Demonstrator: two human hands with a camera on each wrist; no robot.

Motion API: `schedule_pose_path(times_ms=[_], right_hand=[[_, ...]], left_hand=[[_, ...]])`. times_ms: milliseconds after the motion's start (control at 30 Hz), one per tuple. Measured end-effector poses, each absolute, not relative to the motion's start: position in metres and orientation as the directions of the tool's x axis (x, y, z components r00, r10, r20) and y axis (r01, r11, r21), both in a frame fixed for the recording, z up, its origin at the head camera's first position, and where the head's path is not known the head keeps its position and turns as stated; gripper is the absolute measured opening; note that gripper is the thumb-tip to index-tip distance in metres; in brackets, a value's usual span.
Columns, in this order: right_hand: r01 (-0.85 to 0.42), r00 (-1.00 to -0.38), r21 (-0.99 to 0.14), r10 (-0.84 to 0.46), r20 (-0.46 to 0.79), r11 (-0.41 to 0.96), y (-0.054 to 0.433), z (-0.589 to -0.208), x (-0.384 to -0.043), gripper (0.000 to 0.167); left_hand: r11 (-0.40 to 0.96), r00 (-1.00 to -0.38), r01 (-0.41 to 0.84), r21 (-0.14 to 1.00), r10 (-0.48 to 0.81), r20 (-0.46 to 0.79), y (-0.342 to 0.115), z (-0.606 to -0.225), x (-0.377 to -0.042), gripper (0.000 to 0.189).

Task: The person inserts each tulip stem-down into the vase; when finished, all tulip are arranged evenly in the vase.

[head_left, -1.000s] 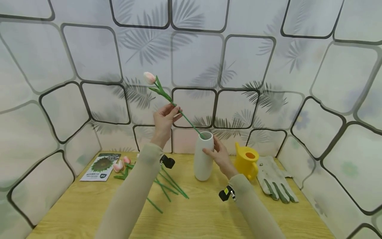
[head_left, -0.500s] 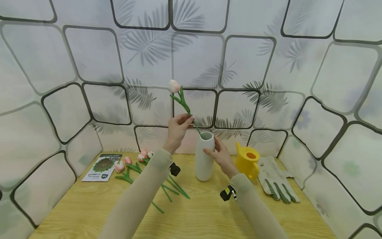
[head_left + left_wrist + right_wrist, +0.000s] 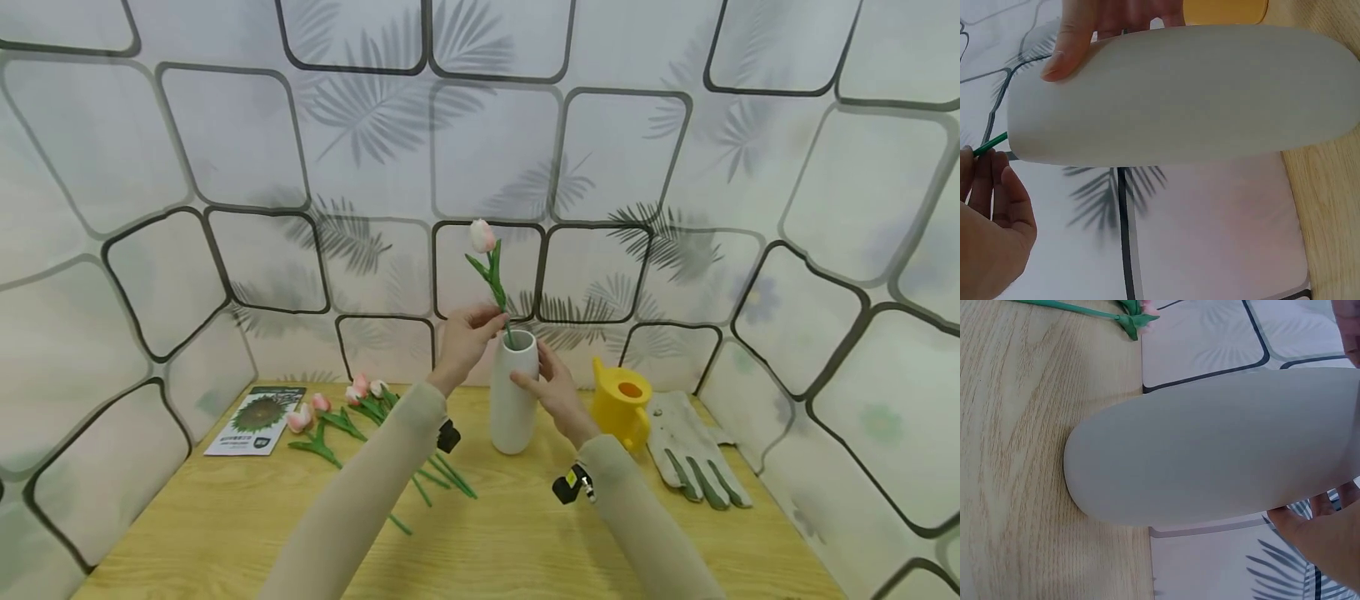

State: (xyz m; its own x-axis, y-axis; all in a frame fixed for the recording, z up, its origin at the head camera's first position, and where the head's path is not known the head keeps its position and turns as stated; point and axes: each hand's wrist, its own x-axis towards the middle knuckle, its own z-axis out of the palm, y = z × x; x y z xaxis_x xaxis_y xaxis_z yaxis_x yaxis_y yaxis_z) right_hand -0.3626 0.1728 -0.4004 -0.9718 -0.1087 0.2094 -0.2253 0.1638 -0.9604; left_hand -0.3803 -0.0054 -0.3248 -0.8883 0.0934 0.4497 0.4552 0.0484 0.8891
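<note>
The left hand [image 3: 467, 340] pinched the green stem of a pale pink artificial tulip [image 3: 483, 237] at the centre of the head view, its bloom upright and its lower stem inside the mouth of a tall white matte vase [image 3: 513, 392]. The right hand [image 3: 553, 385] curled round the vase's upper side. The vase stood on the light wooden table [image 3: 225, 517]; its inside was hidden. Right of it sat a yellow plastic watering can [image 3: 619, 403], its inside partly visible. More pink tulips [image 3: 352, 408] lay at lower left.

Both arms reach forward in beige sleeves, a small camera at each wrist. The left hand [image 3: 467, 337] is raised, thumb and fingers pinched together. The right hand [image 3: 553, 385] sits lower and just right, fingers curled, thumb forward.
</note>
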Motion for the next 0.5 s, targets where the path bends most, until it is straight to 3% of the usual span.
schedule_pose_path(times_ms=[267,500], right_hand=[[-0.186,-0.977,-0.971,-0.133,0.167,0.151,0.173,-0.396,-0.362,0.084],[-0.181,-0.978,-0.967,-0.137,0.158,0.178,0.167,-0.375,-0.34,0.082]], left_hand=[[0.153,-0.881,0.472,0.868,0.119,0.458,0.0,-0.334,-0.385,0.022],[0.231,-0.888,0.457,0.859,0.16,0.43,0.003,-0.339,-0.387,0.021]])
